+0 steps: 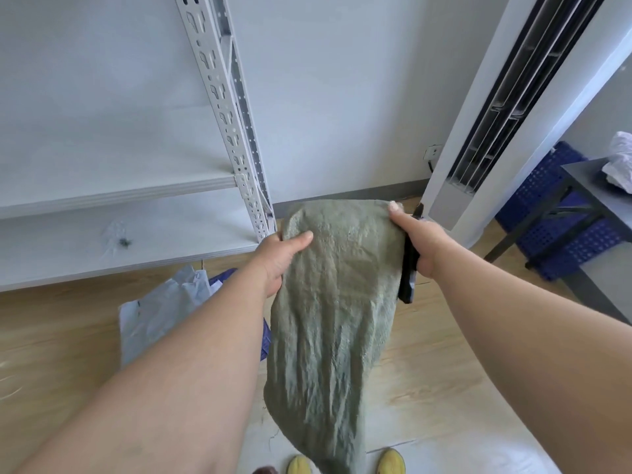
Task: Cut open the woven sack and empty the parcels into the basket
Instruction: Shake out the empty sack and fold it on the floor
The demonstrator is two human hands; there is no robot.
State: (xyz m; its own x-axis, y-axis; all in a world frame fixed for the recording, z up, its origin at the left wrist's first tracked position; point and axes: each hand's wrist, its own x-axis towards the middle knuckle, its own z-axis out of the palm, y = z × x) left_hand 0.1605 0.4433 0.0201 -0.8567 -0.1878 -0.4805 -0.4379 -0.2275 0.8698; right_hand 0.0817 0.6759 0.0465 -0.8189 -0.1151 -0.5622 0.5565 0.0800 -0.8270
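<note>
A limp grey-green woven sack (335, 302) hangs in front of me, held up by both hands at its upper end. My left hand (278, 260) grips the sack's left edge with the thumb on top. My right hand (419, 239) pinches the right corner and also holds a black knife (408, 268) against the sack's side. Grey parcels (160, 313) lie in a blue basket (265, 336) on the floor behind my left forearm, which hides most of the basket.
A white metal shelf rack (236, 131) stands at the left against the wall. A tall white air conditioner (506, 107) stands at the right. A grey table (602, 186) and blue crates (554, 213) are at the far right. My yellow shoes (390, 461) stand on the wooden floor.
</note>
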